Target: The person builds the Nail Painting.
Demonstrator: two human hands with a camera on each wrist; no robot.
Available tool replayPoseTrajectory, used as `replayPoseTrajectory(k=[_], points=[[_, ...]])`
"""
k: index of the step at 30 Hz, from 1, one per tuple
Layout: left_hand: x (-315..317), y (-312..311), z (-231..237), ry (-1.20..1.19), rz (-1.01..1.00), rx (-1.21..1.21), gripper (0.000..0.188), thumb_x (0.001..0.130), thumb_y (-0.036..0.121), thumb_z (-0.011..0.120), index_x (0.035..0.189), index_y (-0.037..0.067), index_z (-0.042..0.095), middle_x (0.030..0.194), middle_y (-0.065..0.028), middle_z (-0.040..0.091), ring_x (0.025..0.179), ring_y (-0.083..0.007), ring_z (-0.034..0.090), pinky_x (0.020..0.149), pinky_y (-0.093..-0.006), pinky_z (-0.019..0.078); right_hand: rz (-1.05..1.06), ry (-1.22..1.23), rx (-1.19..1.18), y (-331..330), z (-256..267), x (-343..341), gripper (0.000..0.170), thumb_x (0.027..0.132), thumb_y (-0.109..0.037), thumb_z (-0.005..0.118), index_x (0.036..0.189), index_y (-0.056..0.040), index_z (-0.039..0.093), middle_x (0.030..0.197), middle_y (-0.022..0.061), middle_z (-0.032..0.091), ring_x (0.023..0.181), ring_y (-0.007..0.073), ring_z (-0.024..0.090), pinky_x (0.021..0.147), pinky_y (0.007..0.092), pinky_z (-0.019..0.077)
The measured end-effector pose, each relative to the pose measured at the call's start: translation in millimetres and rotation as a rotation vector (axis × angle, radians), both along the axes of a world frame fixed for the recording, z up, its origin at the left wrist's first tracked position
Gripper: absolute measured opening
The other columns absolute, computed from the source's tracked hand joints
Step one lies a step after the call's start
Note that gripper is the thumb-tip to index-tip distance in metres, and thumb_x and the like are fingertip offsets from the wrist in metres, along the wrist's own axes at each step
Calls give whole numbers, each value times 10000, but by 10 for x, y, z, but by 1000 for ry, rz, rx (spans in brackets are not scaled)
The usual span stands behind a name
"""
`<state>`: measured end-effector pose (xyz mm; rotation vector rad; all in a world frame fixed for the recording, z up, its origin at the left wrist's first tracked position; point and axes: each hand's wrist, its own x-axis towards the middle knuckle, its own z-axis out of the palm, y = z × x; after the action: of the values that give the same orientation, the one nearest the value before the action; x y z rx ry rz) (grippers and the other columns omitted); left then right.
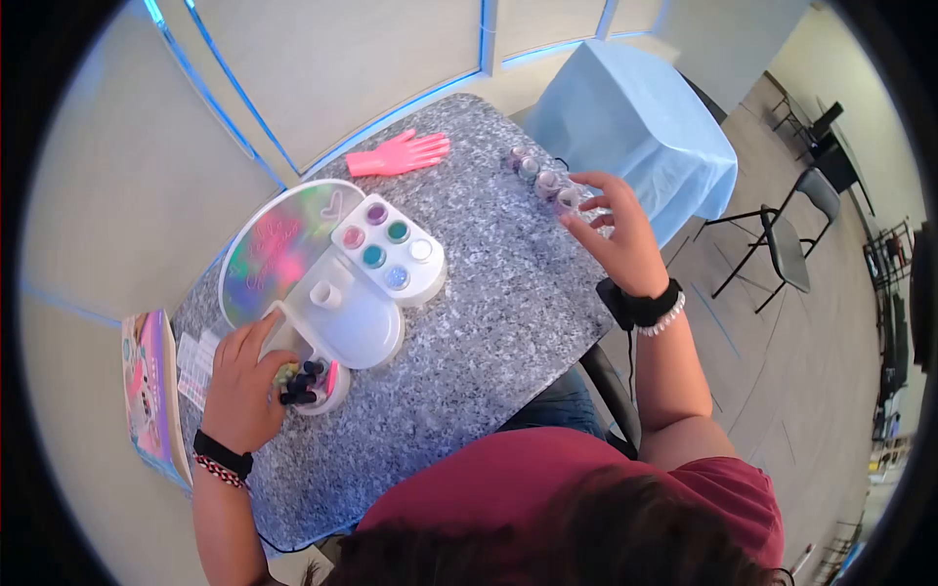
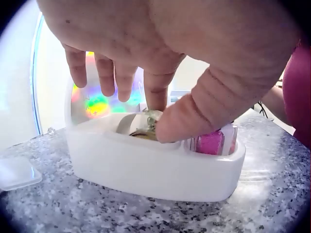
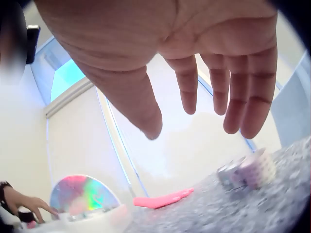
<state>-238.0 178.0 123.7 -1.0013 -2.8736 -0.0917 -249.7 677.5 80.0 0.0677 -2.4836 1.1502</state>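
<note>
My left hand (image 1: 239,386) reaches into the end compartment of a white organizer (image 1: 366,337). In the left wrist view its thumb and index finger pinch a small greenish item (image 2: 150,118) over the white wall (image 2: 150,167); what the item is cannot be told. Dark-capped bottles (image 1: 301,388) stand beside those fingers, and a pink one (image 2: 210,143) shows below the thumb. My right hand (image 1: 630,249) hovers with spread, bent fingers by a row of small containers (image 1: 548,184), at the table's right side. Nothing lies between its fingers in the right wrist view, where a dotted container (image 3: 260,169) sits below.
A pink hand model (image 1: 399,154) lies at the table's back. Six pots of colour fill the organizer's holder (image 1: 430,278), before a shiny rounded panel (image 1: 278,244). A box (image 1: 151,391) stands at the left edge; a blue-covered table (image 1: 635,127) and chair (image 1: 785,244) are to the right.
</note>
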Motion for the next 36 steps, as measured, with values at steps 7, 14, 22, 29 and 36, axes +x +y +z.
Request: replayPoseTrajectory(k=[7, 14, 22, 29, 36], points=[[59, 165, 295, 58, 117, 304, 531, 794, -121, 553, 1264, 55, 726, 1537, -206, 635, 1404, -436, 580, 1213, -524, 435, -104, -176, 303, 421, -341, -428, 669, 903, -269, 890, 1477, -71, 607, 1322, 177, 718, 1226, 378, 685, 1046, 473, 555], [317, 786, 154, -107, -1, 838, 335, 984, 6, 598, 1288, 3, 738, 1327, -202, 760, 1206, -318, 730, 1065, -414, 542, 57, 69, 133, -340, 57, 73, 380, 930, -137, 826, 1260, -39, 665, 1106, 156, 717, 1037, 332, 703, 891, 463, 570], [197, 1514, -491, -759, 172, 1161, 451, 1033, 163, 784, 1437, 8, 657, 1231, -75, 800, 1124, -140, 729, 963, -324, 562, 486, 334, 145, -1136, 51, 282, 459, 784, -41, 902, 1198, -87, 710, 1182, 134, 692, 1095, 373, 687, 942, 450, 568], [254, 1476, -501, -546, 208, 1078, 328, 972, 141, 840, 1270, 32, 756, 1056, -11, 823, 907, -53, 712, 797, -259, 506, 571, 91, -245, -1245, -111, 390, 526, 863, -67, 911, 1309, -58, 630, 1232, 101, 719, 1112, 272, 716, 954, 398, 585], [271, 1410, -620, -346, 123, 1045, 307, 931, 123, 848, 1209, 25, 764, 1090, -24, 801, 959, -94, 689, 880, -295, 513, 550, -122, -319, -1271, -106, 477, 497, 901, -2, 871, 1307, -54, 589, 1209, 36, 690, 1056, 129, 689, 981, 343, 554]])
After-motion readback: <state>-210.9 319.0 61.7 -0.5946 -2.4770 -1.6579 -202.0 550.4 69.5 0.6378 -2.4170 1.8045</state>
